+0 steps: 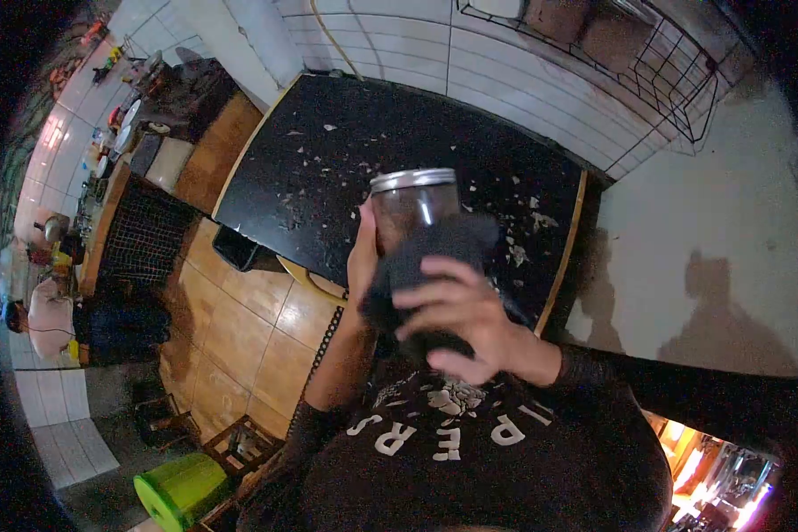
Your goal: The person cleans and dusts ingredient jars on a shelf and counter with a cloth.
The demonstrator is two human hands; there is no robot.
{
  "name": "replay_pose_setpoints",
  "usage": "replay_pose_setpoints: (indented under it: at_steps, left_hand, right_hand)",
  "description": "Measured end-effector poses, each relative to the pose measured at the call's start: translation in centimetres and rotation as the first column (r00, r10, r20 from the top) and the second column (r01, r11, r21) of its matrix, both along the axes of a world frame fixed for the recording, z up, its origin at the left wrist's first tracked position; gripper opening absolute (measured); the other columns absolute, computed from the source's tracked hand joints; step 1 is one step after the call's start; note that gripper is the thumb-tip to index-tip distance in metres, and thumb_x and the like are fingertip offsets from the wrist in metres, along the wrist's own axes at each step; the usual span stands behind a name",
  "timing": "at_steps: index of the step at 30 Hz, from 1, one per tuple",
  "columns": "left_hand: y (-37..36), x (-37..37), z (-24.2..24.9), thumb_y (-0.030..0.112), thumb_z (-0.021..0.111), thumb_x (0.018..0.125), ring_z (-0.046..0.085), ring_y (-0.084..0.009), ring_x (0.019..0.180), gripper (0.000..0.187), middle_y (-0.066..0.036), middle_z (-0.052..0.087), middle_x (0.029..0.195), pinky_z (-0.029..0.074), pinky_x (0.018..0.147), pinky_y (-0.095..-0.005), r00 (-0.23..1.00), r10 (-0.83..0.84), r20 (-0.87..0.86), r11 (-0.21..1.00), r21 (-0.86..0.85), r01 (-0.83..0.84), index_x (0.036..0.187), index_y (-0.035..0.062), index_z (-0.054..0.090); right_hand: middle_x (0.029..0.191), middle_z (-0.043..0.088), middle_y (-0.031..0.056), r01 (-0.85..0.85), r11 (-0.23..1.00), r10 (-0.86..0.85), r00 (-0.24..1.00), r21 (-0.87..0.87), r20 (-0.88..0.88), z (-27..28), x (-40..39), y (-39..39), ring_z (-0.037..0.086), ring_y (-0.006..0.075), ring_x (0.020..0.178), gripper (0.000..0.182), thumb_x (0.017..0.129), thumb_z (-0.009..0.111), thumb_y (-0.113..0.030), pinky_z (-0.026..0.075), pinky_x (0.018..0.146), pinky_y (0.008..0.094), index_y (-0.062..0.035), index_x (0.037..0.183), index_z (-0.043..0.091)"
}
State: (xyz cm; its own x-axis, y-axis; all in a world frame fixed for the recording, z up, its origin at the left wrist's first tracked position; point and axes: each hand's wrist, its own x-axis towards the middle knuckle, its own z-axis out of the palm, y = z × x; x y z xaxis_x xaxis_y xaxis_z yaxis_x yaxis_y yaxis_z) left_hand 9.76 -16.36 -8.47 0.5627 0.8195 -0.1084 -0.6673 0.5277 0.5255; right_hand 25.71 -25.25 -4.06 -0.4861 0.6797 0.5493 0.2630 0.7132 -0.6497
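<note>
Head view: your left hand [361,257] wraps the glass jar [414,206] from behind, steadying it chest-high over the black counter [328,151]. Your right hand [465,319] presses a dark cloth [434,257] flat against the jar's side, fingers spread. Silver lid [412,179] on; pale scraps litter the counter.
</note>
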Motion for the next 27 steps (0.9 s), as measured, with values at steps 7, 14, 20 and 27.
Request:
replay_pose_setpoints:
  at_steps: [7,14,20,27]
  left_hand:
    - [-3.5,2.9,2.8,0.041,0.027,0.103,0.048,-0.022,0.124,0.054,-0.011,0.045,0.138,0.036,0.107,-0.0382,0.969,0.186,-0.165,0.948,0.289,-0.133,0.148,0.0103,0.024]
    - [-2.4,2.1,4.9,0.04,0.033,0.102,0.046,-0.0256,0.127,0.054,-0.012,0.044,0.141,0.037,0.107,-0.0408,0.926,0.286,-0.246,0.956,0.003,-0.294,0.146,0.0086,0.029]
    - [-0.6,0.5,3.7,0.035,0.045,0.099,0.056,-0.0245,0.113,0.044,-0.012,0.054,0.13,0.045,0.098,-0.0428,0.919,0.341,-0.196,0.922,0.261,-0.286,0.134,0.0079,0.045]
    - [0.2,-0.7,-0.8,0.069,0.042,0.089,0.055,-0.0261,0.115,0.075,-0.01,0.057,0.125,0.046,0.097,-0.0399,0.884,-0.241,0.401,0.97,0.113,0.214,0.134,0.0094,0.047]
  right_hand:
    - [0.129,0.058,0.0128,0.236,0.955,-0.276,0.928,-0.181,-0.251,3.7,2.1,5.6,0.049,0.0324,0.127,0.045,0.087,0.058,-0.026,0.029,0.11,0.0465,-0.0039,0.126,0.056]
    - [0.147,0.041,0.0077,0.407,0.9,-0.43,0.886,0.154,0.173,2.8,-0.6,2.5,0.03,0.0313,0.14,0.06,0.081,0.059,-0.033,0.015,0.115,0.0559,-0.0111,0.136,0.05]
    - [0.151,0.035,0.0055,0.267,0.946,-0.29,0.951,0.184,0.109,-3.7,0.0,0.3,0.014,0.0351,0.145,0.062,0.076,0.058,-0.048,0.008,0.115,0.0605,-0.0156,0.129,0.06]
    - [0.156,0.02,0.0159,0.051,0.785,-0.412,0.787,-0.617,-0.459,-0.9,-0.2,2.4,0.019,0.0284,0.144,0.073,0.098,0.042,-0.046,0.015,0.116,0.0392,-0.001,0.149,0.018]
